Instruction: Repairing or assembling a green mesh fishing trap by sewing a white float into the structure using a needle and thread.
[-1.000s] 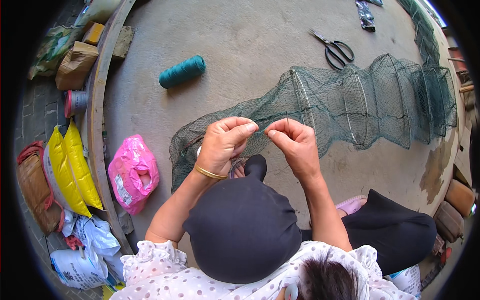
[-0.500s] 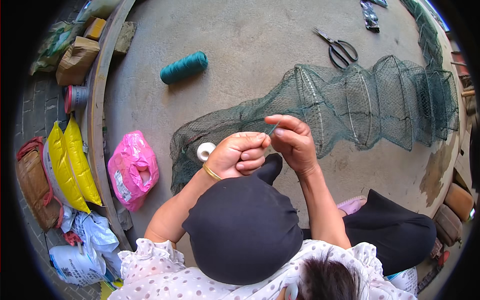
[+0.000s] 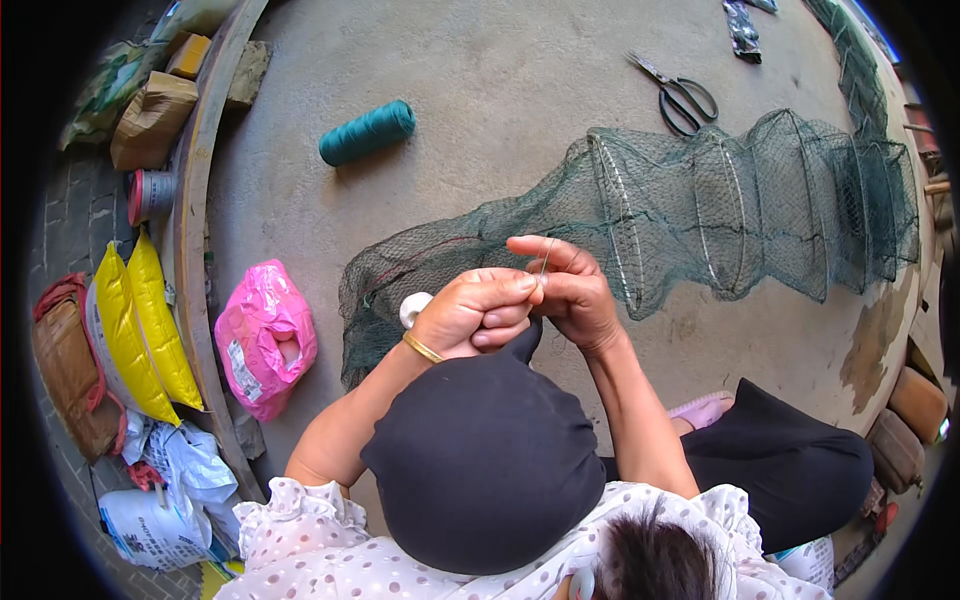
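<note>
My left hand (image 3: 474, 312) is closed in a pinch, a gold bangle at its wrist. Its fingertips meet those of my right hand (image 3: 580, 298), whose thumb and fingers pinch too, with the forefinger stretched out. A thin strand (image 3: 546, 258) stands up from between the touching fingertips; thread or needle, I cannot tell. What the left fingers grip is hidden. Just beyond both hands lies a long green mesh net trap (image 3: 690, 215) with hoops along it. Beside my left wrist, a white roll (image 3: 412, 308) rests by the netting, partly covered by the hand.
A teal twine spool (image 3: 367, 134) lies on the concrete floor. Black-handled scissors (image 3: 680, 98) are beyond the net. At left, a pink plastic bag (image 3: 266, 340) sits beside a raised edge (image 3: 192, 200), past which are yellow packs (image 3: 150, 330) and boxes (image 3: 155, 120).
My right hand has moved slightly left and down, bringing its fingertips against the left hand's. The strand now stands more upright. My left hand has barely moved.
</note>
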Tool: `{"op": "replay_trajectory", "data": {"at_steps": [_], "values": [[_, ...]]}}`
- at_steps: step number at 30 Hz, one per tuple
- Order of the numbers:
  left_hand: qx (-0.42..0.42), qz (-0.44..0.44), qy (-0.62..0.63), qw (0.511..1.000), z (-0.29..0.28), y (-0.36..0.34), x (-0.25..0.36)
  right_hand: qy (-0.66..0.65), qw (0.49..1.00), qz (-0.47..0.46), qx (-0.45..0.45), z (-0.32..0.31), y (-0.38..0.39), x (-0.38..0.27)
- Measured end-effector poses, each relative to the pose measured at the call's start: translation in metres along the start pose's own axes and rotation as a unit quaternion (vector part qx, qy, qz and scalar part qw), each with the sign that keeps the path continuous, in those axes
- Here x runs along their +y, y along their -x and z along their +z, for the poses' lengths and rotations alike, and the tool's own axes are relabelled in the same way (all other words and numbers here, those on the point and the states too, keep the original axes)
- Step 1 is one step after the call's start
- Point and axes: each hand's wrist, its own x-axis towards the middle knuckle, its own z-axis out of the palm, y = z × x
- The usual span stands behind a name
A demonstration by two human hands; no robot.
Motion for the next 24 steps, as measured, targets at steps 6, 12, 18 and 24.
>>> {"op": "replay_trajectory", "data": {"at_steps": [6, 12, 18, 24], "values": [[-0.028, -0.017, 0.015, 0.999, 0.001, 0.001, 0.002, 0.146, 0.988, -0.046, -0.024, 0.013, -0.008, -0.011], [0.011, -0.003, -0.021, 1.0, -0.001, 0.001, 0.004, 0.199, 0.976, -0.065, 0.051, 0.01, 0.001, -0.009], [-0.007, 0.005, -0.024, 1.0, -0.009, 0.0, 0.005, 0.185, 0.976, -0.043, 0.106, 0.005, 0.015, -0.008], [0.116, 0.118, -0.183, 0.969, 0.003, -0.004, -0.004, 0.232, 0.942, -0.118, 0.21, 0.021, 0.026, -0.012]]}}
